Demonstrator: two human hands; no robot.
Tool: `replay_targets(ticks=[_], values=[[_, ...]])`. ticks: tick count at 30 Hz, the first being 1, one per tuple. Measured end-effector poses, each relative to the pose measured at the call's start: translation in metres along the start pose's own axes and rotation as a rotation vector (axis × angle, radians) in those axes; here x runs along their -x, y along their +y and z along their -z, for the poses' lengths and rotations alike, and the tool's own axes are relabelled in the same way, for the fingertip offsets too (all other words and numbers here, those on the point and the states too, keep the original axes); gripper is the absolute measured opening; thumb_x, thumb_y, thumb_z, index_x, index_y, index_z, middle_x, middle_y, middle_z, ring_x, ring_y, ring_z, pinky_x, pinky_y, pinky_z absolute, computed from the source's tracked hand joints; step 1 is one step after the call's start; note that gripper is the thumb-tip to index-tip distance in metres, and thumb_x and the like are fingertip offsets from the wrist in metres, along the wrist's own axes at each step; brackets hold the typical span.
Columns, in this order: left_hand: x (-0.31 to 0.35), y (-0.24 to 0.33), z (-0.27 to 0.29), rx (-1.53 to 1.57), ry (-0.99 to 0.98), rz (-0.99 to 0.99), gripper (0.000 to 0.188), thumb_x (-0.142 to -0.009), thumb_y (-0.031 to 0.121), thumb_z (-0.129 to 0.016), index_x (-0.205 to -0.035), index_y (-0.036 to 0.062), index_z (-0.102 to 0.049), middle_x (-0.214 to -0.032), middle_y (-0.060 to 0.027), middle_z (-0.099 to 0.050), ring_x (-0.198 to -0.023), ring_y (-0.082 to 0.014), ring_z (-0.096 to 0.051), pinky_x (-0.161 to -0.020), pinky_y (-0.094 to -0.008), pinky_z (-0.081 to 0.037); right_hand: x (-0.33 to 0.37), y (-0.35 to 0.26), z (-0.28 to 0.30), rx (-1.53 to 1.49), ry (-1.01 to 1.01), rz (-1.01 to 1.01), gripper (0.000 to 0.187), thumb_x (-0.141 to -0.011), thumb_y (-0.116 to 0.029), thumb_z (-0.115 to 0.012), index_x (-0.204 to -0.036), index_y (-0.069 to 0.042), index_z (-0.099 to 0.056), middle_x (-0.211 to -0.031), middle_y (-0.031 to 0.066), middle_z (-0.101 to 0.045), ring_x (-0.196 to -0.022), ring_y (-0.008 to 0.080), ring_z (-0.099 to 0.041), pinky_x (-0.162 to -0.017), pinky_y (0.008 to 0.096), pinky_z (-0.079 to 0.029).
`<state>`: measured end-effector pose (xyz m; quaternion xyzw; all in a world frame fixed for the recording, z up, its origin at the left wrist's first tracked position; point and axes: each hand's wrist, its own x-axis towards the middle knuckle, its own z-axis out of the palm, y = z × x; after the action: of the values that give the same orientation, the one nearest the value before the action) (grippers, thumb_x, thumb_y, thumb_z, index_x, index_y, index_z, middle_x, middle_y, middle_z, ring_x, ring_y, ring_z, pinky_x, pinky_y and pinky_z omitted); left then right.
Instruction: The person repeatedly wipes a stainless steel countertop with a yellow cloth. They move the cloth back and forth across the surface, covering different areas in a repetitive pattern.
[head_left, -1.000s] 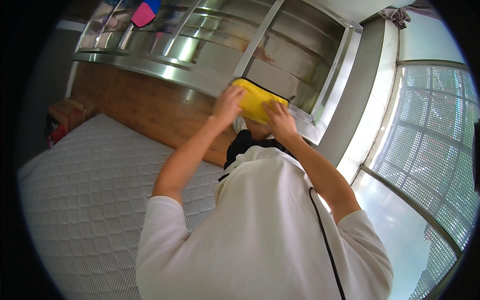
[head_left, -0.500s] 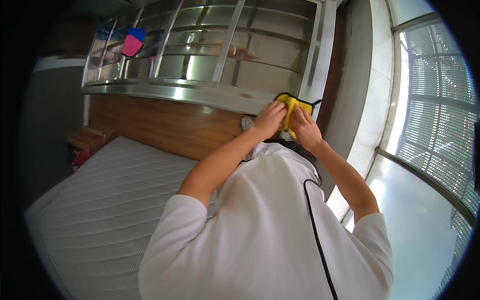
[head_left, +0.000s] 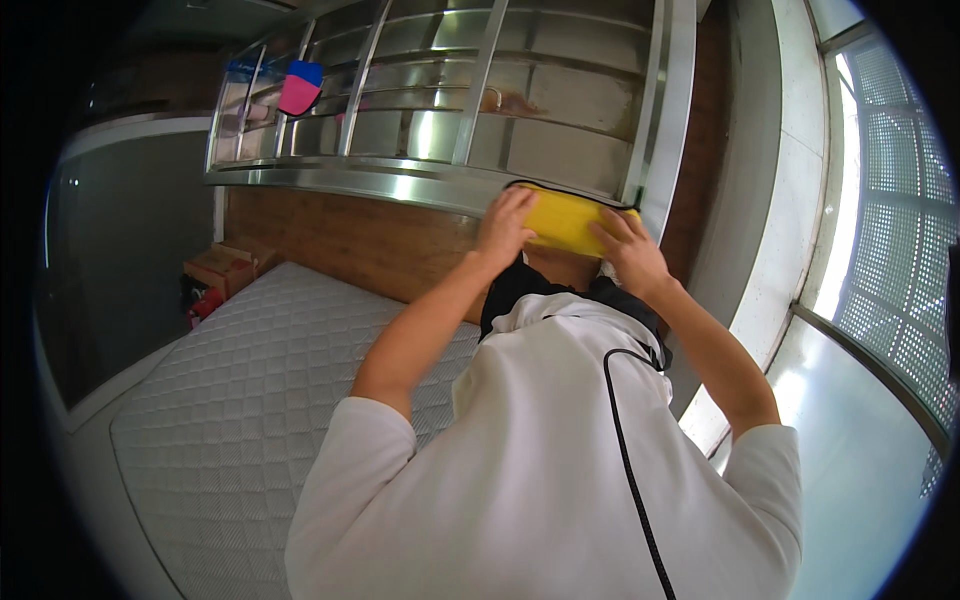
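A yellow cloth with black edging is spread between my hands in front of my waist, close to the lower rail of the metal frame. My left hand grips its left end, the fingers bent over it. On the other end are the fingers of my right hand, also holding it. The thumbs and the back of the cloth are partly hidden.
A metal rail frame runs along the far side, with a pink and blue cloth hanging on it. Below lies a wooden board. A quilted mattress is at left, beside a cardboard box. A window stands at right.
The cloth was bunched and folded between my close-set hands; now it is spread wider. My left hand has moved left, and my right hand slightly right. The whole view has shifted.
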<state>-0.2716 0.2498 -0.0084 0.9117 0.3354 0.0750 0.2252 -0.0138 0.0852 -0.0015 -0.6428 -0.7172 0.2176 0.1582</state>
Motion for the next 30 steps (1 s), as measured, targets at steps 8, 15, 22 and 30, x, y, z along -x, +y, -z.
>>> replay_targets(ticks=[8,15,22,30], values=[[-0.002,-0.006,-0.023,0.147,0.125,-0.058,0.070,-0.069,-0.002,-0.086,-0.136,-0.0010,-0.068,-0.143,-0.0165,-0.064,-0.135,-0.0395,-0.058,-0.116,-0.0474,-0.049,-0.078,-0.061,-0.039,0.124,0.094,0.052,0.049,-0.091,-0.015,-0.068,-0.139,-0.008,-0.066,-0.150,0.0167,-0.058,-0.133,0.0361,-0.057,-0.115,0.0474,-0.049],[0.036,-0.165,0.052,0.127,0.161,0.047,0.074,-0.070,-0.006,-0.085,-0.141,0.0024,-0.067,-0.149,-0.0157,-0.062,-0.144,-0.0370,-0.055,-0.122,-0.0444,-0.047,-0.210,-0.157,-0.088,0.235,-0.086,0.093,0.059,-0.085,-0.014,-0.073,-0.144,-0.012,-0.063,-0.156,0.0200,-0.054,-0.137,0.0407,-0.055,-0.118,0.0472,-0.047],[0.052,-0.278,0.133,0.123,0.010,0.176,0.074,-0.074,0.001,-0.090,-0.143,0.0033,-0.065,-0.151,-0.0111,-0.060,-0.143,-0.0328,-0.054,-0.122,-0.0404,-0.046,-0.303,-0.229,-0.126,0.208,-0.061,0.101,0.065,-0.085,-0.015,-0.074,-0.149,-0.013,-0.060,-0.153,0.0196,-0.055,-0.135,0.0393,-0.056,-0.116,0.0465,-0.049],[0.037,-0.227,0.101,0.149,-0.002,-0.071,0.077,-0.069,0.004,-0.090,-0.141,0.0001,-0.065,-0.143,-0.0138,-0.062,-0.139,-0.0348,-0.055,-0.120,-0.0430,-0.046,-0.206,-0.168,-0.077,0.078,-0.015,-0.044,0.066,-0.082,-0.009,-0.079,-0.146,-0.019,-0.069,-0.154,0.0133,-0.059,-0.139,0.0400,-0.056,-0.113,0.0475,-0.053]])
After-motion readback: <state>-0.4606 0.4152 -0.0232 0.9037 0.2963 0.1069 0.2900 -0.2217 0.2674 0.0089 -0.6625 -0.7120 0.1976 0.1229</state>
